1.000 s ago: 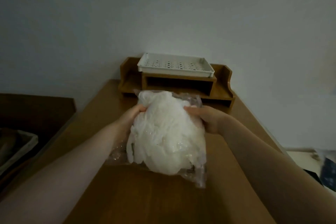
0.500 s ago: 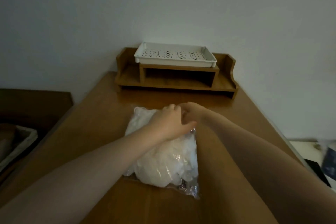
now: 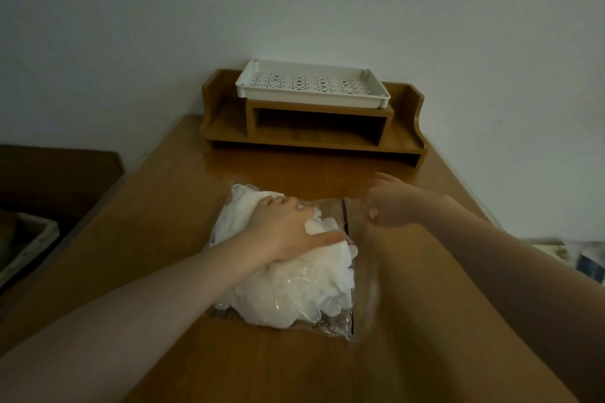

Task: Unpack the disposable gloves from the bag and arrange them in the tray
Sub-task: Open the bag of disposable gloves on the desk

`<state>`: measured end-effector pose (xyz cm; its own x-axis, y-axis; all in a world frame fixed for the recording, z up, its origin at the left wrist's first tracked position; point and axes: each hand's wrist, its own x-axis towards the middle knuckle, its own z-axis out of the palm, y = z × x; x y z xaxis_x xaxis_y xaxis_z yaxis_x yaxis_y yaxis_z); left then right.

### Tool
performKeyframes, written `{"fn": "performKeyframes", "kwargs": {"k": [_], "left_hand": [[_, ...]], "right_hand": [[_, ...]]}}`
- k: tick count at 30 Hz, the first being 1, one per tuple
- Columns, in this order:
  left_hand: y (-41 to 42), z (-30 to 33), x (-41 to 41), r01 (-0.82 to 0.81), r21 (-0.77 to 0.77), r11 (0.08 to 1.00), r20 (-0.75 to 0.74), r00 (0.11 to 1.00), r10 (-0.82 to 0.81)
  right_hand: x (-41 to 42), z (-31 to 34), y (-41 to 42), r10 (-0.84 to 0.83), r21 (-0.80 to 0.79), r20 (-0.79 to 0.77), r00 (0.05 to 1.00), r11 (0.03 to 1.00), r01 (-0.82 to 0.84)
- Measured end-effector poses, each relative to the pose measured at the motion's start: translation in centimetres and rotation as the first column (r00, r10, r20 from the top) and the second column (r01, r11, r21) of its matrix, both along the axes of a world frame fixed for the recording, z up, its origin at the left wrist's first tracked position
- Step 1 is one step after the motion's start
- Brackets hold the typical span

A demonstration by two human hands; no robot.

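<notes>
A clear plastic bag (image 3: 330, 325) full of white disposable gloves (image 3: 288, 291) lies on the wooden table (image 3: 163, 232) in front of me. My left hand (image 3: 284, 229) presses flat on top of the glove pile, fingers spread. My right hand (image 3: 389, 206) pinches the bag's clear right edge and pulls it sideways; that film is blurred. The white perforated tray (image 3: 312, 101) sits on a wooden desk shelf (image 3: 402, 141) at the table's far end, with nothing in it.
The shelf stands against the wall. A dark low piece of furniture (image 3: 49, 180) with a basket (image 3: 29, 245) lies off the table's left side. Some objects (image 3: 586, 258) show beyond the right edge.
The bag came down from the air onto the table. My left hand moved on top of the gloves, and my right hand pulled away to the right with the bag's edge.
</notes>
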<state>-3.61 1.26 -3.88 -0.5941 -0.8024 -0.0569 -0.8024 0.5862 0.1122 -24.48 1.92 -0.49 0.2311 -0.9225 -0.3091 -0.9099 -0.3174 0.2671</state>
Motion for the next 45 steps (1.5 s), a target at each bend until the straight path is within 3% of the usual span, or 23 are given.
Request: {"fn": "performKeyframes", "kwargs": {"k": [4, 6, 8, 11, 14, 16, 19, 22, 24, 25, 27, 30, 35, 39, 45], "left_hand": [[-0.5, -0.6, -0.1, -0.018, -0.061, 0.998, 0.090, 0.996, 0.024], [-0.5, -0.7, 0.0, -0.022, -0.078, 0.997, 0.144, 0.989, 0.033], [-0.6, -0.7, 0.6, -0.032, -0.089, 0.996, 0.160, 0.986, 0.046], [-1.3, -0.5, 2.3, -0.079, -0.107, 0.991, 0.190, 0.977, 0.098], [-2.4, -0.4, 4.5, -0.147, -0.118, 0.982, 0.227, 0.959, 0.171], [-3.4, -0.3, 6.1, -0.222, -0.130, 0.966, 0.258, 0.934, 0.249], [-4.9, 0.6, 6.7, -0.248, -0.126, 0.961, 0.293, 0.916, 0.275], [-4.6, 1.7, 4.2, -0.020, -0.187, 0.982, 0.144, 0.988, 0.048], [-3.8, 2.1, 2.2, 0.147, -0.206, 0.967, 0.041, 0.989, -0.141], [-3.5, 2.0, 1.5, 0.197, -0.201, 0.960, 0.011, 0.980, -0.199], [-3.4, 1.6, 0.9, 0.242, -0.152, 0.958, -0.055, 0.966, -0.253], [-3.6, 1.1, 1.0, 0.294, 0.014, 0.956, -0.135, 0.947, -0.290], [-4.6, -0.6, 1.7, 0.271, 0.087, 0.959, 0.036, 0.961, -0.275], [-5.3, -0.8, 1.9, 0.281, 0.077, 0.957, 0.051, 0.957, -0.285], [-4.7, -0.5, 2.2, 0.281, 0.068, 0.957, 0.112, 0.951, -0.287]], "right_hand": [[3.2, -1.4, 1.9, 0.245, -0.062, 0.028, 0.969, 0.968, -0.243], [4.3, -1.5, 2.4, 0.284, -0.023, 0.038, 0.958, 0.959, -0.284], [4.1, -1.5, 2.5, 0.237, 0.023, 0.092, 0.967, 0.971, -0.240], [3.1, -1.7, 2.4, -0.007, 0.166, 0.256, 0.967, 0.985, -0.037], [2.5, -1.9, 2.2, -0.160, 0.220, 0.260, 0.952, 0.970, 0.103], [3.0, -1.5, 1.7, -0.167, 0.203, 0.293, 0.941, 0.973, 0.110], [4.5, -1.2, -0.2, -0.079, -0.082, 0.511, 0.856, 0.987, 0.140], [5.9, -0.1, -3.1, 0.102, -0.503, 0.642, 0.760, 0.804, 0.317], [6.4, 0.9, -5.3, 0.154, -0.625, 0.627, 0.763, 0.684, 0.376], [6.6, 1.4, -6.2, 0.133, -0.624, 0.628, 0.767, 0.674, 0.394], [6.6, 2.2, -8.2, 0.034, -0.552, 0.629, 0.777, 0.723, 0.415], [5.9, 2.8, -11.1, -0.109, -0.488, 0.508, 0.854, 0.781, 0.390], [5.4, 2.9, -14.3, -0.256, -0.470, 0.389, 0.885, 0.771, 0.430], [5.0, 3.4, -14.6, -0.138, -0.594, 0.277, 0.951, 0.753, 0.282], [6.1, 4.0, -9.8, -0.023, -0.528, 0.156, 0.988, 0.843, 0.103]]}}
